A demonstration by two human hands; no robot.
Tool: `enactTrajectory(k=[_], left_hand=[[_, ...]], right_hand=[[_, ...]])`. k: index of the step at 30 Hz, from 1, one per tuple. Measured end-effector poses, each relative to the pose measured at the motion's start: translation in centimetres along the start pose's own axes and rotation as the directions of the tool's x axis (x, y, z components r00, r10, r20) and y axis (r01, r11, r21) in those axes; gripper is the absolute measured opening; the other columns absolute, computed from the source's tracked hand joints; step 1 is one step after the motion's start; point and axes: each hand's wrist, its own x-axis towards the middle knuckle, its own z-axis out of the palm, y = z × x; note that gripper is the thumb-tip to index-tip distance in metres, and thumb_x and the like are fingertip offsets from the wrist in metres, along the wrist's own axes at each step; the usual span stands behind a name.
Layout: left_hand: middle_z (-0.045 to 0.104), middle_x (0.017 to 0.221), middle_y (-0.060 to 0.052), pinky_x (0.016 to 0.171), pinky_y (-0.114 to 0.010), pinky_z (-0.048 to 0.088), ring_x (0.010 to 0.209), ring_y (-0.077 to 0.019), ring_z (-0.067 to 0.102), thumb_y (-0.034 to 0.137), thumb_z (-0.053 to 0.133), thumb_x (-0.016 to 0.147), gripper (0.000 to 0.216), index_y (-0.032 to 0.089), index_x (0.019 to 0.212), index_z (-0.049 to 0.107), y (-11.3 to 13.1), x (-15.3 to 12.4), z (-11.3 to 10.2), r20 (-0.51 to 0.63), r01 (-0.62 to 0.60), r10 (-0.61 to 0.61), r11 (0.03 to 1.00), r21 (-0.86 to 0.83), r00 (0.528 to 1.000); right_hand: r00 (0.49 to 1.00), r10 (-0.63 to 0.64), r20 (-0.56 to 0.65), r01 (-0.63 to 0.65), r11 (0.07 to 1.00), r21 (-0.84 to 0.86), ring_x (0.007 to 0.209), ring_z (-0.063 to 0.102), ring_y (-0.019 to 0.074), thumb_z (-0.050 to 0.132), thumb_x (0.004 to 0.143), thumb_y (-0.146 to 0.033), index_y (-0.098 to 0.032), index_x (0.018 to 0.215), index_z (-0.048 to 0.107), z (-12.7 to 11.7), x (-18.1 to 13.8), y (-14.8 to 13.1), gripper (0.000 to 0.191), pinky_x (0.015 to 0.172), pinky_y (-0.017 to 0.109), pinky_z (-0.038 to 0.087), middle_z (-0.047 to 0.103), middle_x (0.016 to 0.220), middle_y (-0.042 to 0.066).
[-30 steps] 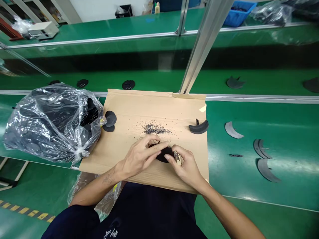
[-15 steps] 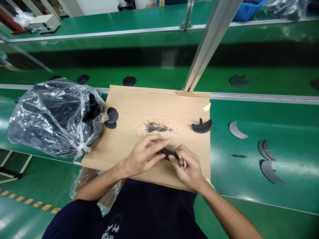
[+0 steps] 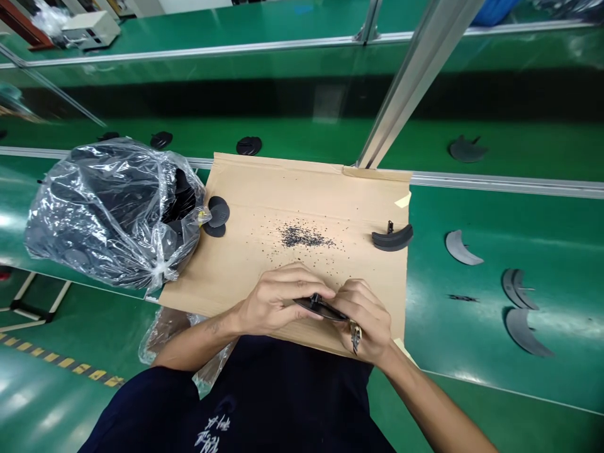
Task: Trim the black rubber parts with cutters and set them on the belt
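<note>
My left hand [image 3: 278, 299] pinches the left end of a thin black plastic part [image 3: 321, 308] between thumb and fingers. A small upright stub sticks up from the part. My right hand [image 3: 365, 318] is closed at the part's right end, fingertips close to those of my left. From its palm side juts a shiny metal tool [image 3: 355, 338], most of it hidden by the fingers. Beneath and beyond the hands lies a sheet of cardboard [image 3: 264, 182] with a scatter of tiny black bits [image 3: 304, 236]. On its right edge rests a black curved piece [image 3: 392, 238].
A clear plastic bag of black parts [image 3: 108, 214] sits on the left, beside black discs [image 3: 218, 215]. Several grey crescent pieces, one of them a crescent [image 3: 462, 248], lie on the green bench to the right. A metal post [image 3: 415, 75] rises behind the cardboard.
My left fingers have closed from a loose spread onto the black part. The part now shows its stub upward, and the metal tool's end points lower. The view has shifted slightly.
</note>
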Motion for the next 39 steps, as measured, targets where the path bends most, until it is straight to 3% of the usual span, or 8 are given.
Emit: enactTrajectory(k=[6,10,19,23,25,29,33,39], left_hand=[[0.077,0.087,-0.007,0.074,-0.031,0.059,0.079,-0.0165,0.070,0.026,0.076,0.088,0.019,0.016,0.104,0.075,0.5,-0.3,0.1,-0.049,-0.054,0.057,0.997,0.056,0.997],[0.078,0.094,-0.009,0.079,-0.033,0.060,0.088,-0.0179,0.071,0.020,0.070,0.092,0.018,0.015,0.109,0.074,0.7,-0.4,0.0,-0.009,-0.016,0.016,0.999,0.032,1.000],[0.076,0.086,-0.006,0.072,-0.029,0.057,0.078,-0.0152,0.068,0.025,0.076,0.088,0.018,0.017,0.104,0.076,1.2,-0.6,0.7,-0.096,0.031,-0.026,0.998,0.050,0.995],[0.075,0.100,-0.012,0.083,-0.036,0.057,0.093,-0.0203,0.068,0.059,0.051,0.098,0.052,0.018,0.120,0.073,1.0,-0.6,0.2,0.040,0.113,-0.107,0.977,-0.179,0.993],[0.075,0.105,-0.014,0.088,-0.038,0.056,0.099,-0.0215,0.068,0.062,0.036,0.101,0.061,0.018,0.120,0.074,0.7,-0.6,-0.2,0.149,0.230,-0.190,0.916,-0.328,0.970],[0.075,0.088,-0.009,0.078,-0.030,0.055,0.084,-0.0169,0.069,0.040,0.067,0.095,0.025,0.018,0.099,0.080,0.0,-0.7,-0.4,0.165,0.342,-0.300,0.820,-0.459,0.940],[0.074,0.078,-0.009,0.065,-0.025,0.053,0.071,-0.0142,0.067,0.038,0.077,0.087,0.023,0.015,0.087,0.081,-0.2,-0.9,0.2,0.121,0.377,-0.366,0.794,-0.477,0.923],[0.073,0.075,-0.007,0.066,-0.026,0.055,0.068,-0.0136,0.067,0.032,0.079,0.086,0.017,0.016,0.086,0.079,0.4,-1.3,0.3,0.144,0.259,-0.219,0.877,-0.405,0.965]], right_hand=[[1.000,-0.020,-0.002,0.020,1.000,0.024,0.073,0.060,0.0198,0.051,0.099,-0.022,-0.017,0.106,0.063,0.3,-0.1,0.0,0.015,0.066,0.038,0.050,0.067,0.081,0.008],[0.999,-0.035,-0.012,0.035,0.999,0.002,0.073,0.060,0.0204,0.051,0.100,-0.023,-0.016,0.106,0.062,0.3,-0.2,0.0,0.014,0.066,0.038,0.050,0.067,0.081,0.009],[0.999,0.046,-0.015,-0.044,0.994,0.100,0.068,0.059,0.0185,0.052,0.096,-0.016,-0.019,0.104,0.062,0.6,0.1,-0.7,0.013,0.064,0.037,0.051,0.064,0.078,0.006],[0.993,0.109,-0.044,-0.098,0.975,0.201,0.067,0.058,0.0181,0.054,0.096,-0.015,-0.020,0.102,0.061,0.8,0.1,-1.0,0.011,0.064,0.037,0.052,0.062,0.076,0.005],[0.986,0.164,-0.034,-0.151,0.959,0.241,0.068,0.059,0.0183,0.056,0.096,-0.016,-0.020,0.101,0.061,0.8,0.1,-1.1,0.008,0.065,0.037,0.053,0.062,0.076,0.005],[0.973,0.231,0.008,-0.227,0.950,0.216,0.074,0.062,0.0201,0.058,0.097,-0.023,-0.021,0.104,0.062,0.4,0.3,-1.3,0.008,0.065,0.037,0.053,0.065,0.083,0.007],[0.982,0.187,-0.014,-0.184,0.973,0.141,0.079,0.063,0.0214,0.062,0.097,-0.032,-0.021,0.106,0.063,-0.6,1.1,-1.6,0.015,0.066,0.037,0.053,0.065,0.089,0.009],[0.989,0.094,0.114,-0.114,0.976,0.184,0.067,0.057,0.0168,0.063,0.096,-0.026,-0.021,0.095,0.060,-1.5,1.8,-2.3,0.007,0.063,0.035,0.048,0.062,0.077,0.004]])
